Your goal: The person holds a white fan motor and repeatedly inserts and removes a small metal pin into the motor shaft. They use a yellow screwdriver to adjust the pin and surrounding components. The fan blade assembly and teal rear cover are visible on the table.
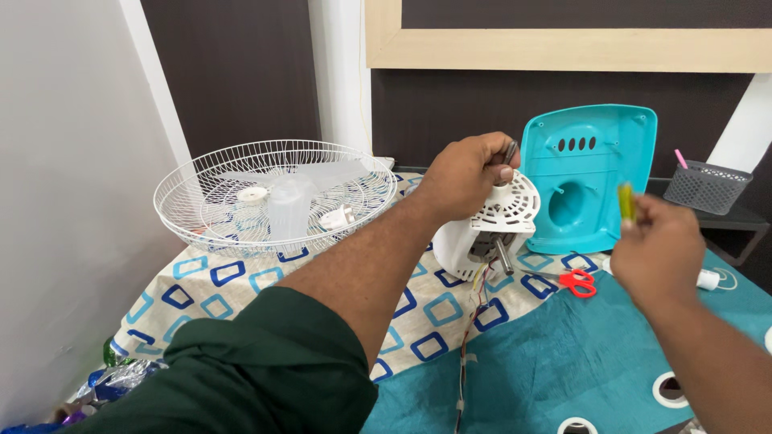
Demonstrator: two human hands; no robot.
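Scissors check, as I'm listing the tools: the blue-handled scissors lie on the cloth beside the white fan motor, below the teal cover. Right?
Not quite: the head view shows the scissors have red handles. They do lie on the cloth beside the white fan motor, below the teal cover.

left arm: dark green sleeve (pixel 265 366), pushed up | right arm: bare

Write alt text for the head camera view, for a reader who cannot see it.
A person's left hand grips the top of a white fan motor standing on a patterned tablecloth, while the right hand holds up a small yellow-green tool. A turquoise fan housing leans behind the motor, red scissors lie beside it, and a white wire fan guard sits to the left.
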